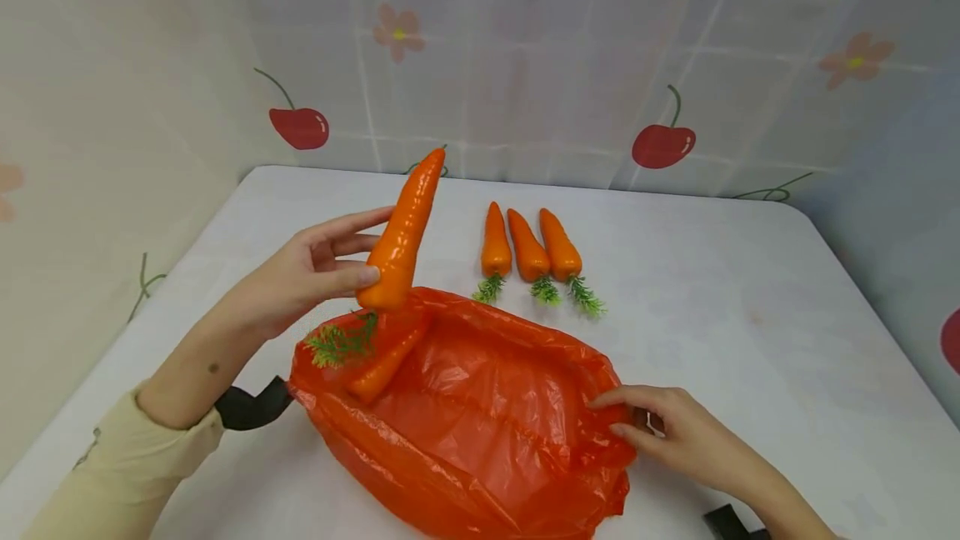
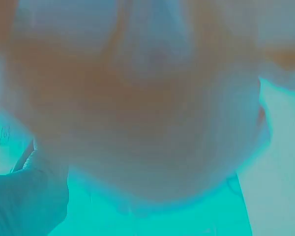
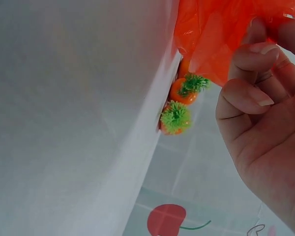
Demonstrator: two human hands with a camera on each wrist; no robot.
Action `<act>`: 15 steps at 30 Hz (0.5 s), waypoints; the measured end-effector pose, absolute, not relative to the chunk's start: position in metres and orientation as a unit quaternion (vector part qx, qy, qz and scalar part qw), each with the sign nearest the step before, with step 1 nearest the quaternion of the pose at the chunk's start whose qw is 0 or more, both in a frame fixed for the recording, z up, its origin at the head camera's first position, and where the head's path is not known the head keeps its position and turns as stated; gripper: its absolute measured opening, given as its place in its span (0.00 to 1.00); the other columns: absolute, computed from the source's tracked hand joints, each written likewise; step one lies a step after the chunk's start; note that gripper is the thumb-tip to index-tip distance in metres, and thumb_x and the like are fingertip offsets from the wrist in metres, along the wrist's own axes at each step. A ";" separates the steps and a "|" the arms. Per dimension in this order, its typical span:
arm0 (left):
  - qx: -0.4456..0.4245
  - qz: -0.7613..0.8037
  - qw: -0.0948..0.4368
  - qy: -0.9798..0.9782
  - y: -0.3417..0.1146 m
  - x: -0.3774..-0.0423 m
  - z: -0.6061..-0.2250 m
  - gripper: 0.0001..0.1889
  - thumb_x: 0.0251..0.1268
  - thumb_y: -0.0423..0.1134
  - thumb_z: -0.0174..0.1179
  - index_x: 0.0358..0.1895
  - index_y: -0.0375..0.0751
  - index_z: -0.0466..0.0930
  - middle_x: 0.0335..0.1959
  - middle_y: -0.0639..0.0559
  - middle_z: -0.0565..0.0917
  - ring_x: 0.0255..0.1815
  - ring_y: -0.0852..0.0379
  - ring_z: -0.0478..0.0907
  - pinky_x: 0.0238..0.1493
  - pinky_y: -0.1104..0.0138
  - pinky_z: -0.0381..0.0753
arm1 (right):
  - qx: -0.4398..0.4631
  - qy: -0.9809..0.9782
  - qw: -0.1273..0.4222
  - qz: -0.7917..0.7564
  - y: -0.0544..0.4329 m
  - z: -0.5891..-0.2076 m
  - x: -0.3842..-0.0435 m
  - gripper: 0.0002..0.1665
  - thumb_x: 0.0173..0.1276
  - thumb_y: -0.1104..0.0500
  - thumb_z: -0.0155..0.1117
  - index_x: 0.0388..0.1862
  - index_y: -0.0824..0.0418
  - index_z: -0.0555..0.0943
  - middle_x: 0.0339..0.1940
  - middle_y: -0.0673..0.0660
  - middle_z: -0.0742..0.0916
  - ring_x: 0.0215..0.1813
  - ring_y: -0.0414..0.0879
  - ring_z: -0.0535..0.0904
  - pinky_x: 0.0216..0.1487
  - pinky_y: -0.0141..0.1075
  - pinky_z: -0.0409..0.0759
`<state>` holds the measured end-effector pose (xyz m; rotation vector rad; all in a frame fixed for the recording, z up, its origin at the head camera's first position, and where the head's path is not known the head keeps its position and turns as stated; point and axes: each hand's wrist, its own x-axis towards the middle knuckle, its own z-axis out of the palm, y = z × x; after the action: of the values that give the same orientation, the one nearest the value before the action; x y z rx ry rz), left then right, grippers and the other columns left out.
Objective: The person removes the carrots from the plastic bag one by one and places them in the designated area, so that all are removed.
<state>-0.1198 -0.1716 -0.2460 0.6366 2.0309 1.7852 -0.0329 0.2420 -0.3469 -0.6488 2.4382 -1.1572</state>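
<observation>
My left hand (image 1: 300, 273) grips an orange carrot (image 1: 405, 232) near its thick end, tip pointing up and its green top (image 1: 341, 342) hanging down. It is held over the left end of a red plastic bag (image 1: 495, 390) that lies wide open on the table. Another carrot (image 1: 382, 369) lies inside the bag at the left. At the bag's right rim, my right hand (image 1: 678, 432) pinches the plastic between thumb and fingers; the right wrist view shows its other fingers curled. The left wrist view is blurred and off-colour, its hold hidden.
Beyond the bag, three carrots (image 1: 528, 252) with green tops lie side by side on the white table (image 1: 720, 298). A curtain (image 1: 517, 65) printed with cherries and flowers hangs behind the table. Black straps (image 1: 255, 407) show near both wrists.
</observation>
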 end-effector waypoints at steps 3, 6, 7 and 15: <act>0.226 0.644 0.168 0.711 -0.181 -0.126 -0.239 0.30 0.67 0.31 0.54 0.71 0.41 0.58 0.54 0.41 0.75 0.47 0.47 0.78 0.47 0.59 0.78 | -0.231 0.868 0.178 -0.402 0.243 -0.346 -0.032 0.17 0.62 0.63 0.66 0.51 0.52 0.81 0.30 0.45 0.79 0.29 0.41 0.72 0.24 0.30 0.73; 0.228 0.661 0.155 0.698 -0.191 -0.129 -0.234 0.29 0.68 0.28 0.52 0.71 0.42 0.58 0.54 0.42 0.75 0.46 0.48 0.79 0.47 0.61 0.79 | -0.237 0.873 0.166 -0.392 0.246 -0.345 -0.032 0.18 0.62 0.63 0.66 0.51 0.52 0.80 0.30 0.43 0.79 0.28 0.40 0.72 0.24 0.30 0.73; 0.228 0.665 0.152 0.695 -0.193 -0.129 -0.233 0.29 0.68 0.28 0.52 0.71 0.42 0.59 0.54 0.42 0.75 0.46 0.48 0.79 0.46 0.61 0.79 | -0.239 0.875 0.162 -0.389 0.247 -0.344 -0.032 0.18 0.62 0.63 0.66 0.51 0.51 0.80 0.30 0.43 0.78 0.28 0.40 0.71 0.23 0.30 0.72; 0.180 0.684 0.164 0.688 -0.200 -0.156 -0.244 0.31 0.68 0.29 0.52 0.72 0.39 0.54 0.53 0.44 0.75 0.48 0.51 0.78 0.47 0.65 0.78 | -0.239 0.879 0.156 -0.383 0.250 -0.344 -0.034 0.20 0.62 0.62 0.66 0.54 0.52 0.79 0.28 0.43 0.77 0.28 0.40 0.71 0.23 0.30 0.72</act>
<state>-0.1560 -0.1996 -0.2435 0.5118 1.9610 1.9493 -0.0342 0.2502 -0.3445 -0.6846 2.5165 -1.0969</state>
